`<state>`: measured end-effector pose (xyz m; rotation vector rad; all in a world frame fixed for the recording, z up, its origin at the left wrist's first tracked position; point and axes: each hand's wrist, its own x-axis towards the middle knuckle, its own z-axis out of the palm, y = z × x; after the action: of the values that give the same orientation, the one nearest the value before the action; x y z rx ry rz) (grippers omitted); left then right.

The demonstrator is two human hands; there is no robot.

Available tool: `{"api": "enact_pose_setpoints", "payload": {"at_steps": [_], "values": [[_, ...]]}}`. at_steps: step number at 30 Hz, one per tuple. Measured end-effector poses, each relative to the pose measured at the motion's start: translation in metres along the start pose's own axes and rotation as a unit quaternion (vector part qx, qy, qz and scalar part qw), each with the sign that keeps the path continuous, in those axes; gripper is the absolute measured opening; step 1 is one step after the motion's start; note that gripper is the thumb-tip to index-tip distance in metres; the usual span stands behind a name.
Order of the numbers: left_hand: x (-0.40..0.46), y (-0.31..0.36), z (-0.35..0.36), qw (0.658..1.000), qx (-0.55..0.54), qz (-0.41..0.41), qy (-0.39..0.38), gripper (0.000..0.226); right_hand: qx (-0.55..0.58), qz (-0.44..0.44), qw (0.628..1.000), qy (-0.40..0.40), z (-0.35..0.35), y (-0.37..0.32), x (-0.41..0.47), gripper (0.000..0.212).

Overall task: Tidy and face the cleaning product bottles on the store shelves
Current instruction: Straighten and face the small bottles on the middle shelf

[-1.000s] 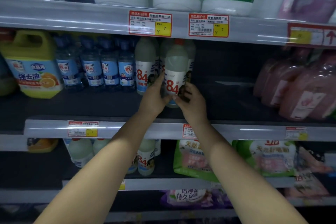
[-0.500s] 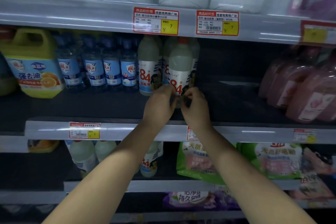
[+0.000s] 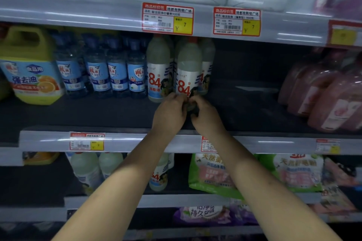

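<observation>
Both hands' grip, left hand (image 3: 170, 114) and right hand (image 3: 205, 116), holds the white 84 bottle (image 3: 188, 70) at its base.

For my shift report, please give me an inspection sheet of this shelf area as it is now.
Surface: dark middle shelf, bare stretch right of the hands.
Job's things: front white plastic "84" bottle, upright, label forward; its twin stands to its left.
Clutter: yellow plastic jug, blue-labelled bottles, pink refill pouches.
Grippers: left hand and right hand, fingers curled round the front bottle's base.
Cables: nothing seen.
Surroundings: red-and-yellow price tags; green pouches on the shelf below.
</observation>
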<state>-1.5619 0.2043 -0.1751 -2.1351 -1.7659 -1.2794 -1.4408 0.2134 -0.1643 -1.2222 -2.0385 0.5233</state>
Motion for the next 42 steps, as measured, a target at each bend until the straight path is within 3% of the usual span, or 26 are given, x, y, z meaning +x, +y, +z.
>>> {"api": "enact_pose_setpoints", "payload": {"at_steps": [7, 15, 24, 30, 42], "values": [[0.0, 0.001, -0.001, 0.999, -0.012, -0.024, -0.02, 0.029, -0.021, 0.017, 0.999, -0.043, 0.001, 0.0, 0.001, 0.043], [0.002, 0.001, 0.0, 0.998, -0.015, -0.044, -0.036, 0.023, -0.053, -0.003, 0.997, -0.05, 0.01, -0.001, 0.005, 0.06], [0.003, -0.003, 0.002, 0.997, -0.034, -0.053, -0.042, 0.027, -0.096, 0.061, 0.991, -0.075, 0.008, -0.006, 0.006, 0.058], [0.004, -0.008, 0.004, 0.997, -0.046, -0.026, -0.048, 0.028, -0.163, 0.093, 0.972, -0.139, 0.005, -0.011, 0.007, 0.065], [0.007, -0.011, 0.008, 0.996, -0.016, -0.033, -0.084, 0.029, -0.185, 0.101, 0.965, -0.159, 0.006, -0.014, 0.008, 0.066]]}}
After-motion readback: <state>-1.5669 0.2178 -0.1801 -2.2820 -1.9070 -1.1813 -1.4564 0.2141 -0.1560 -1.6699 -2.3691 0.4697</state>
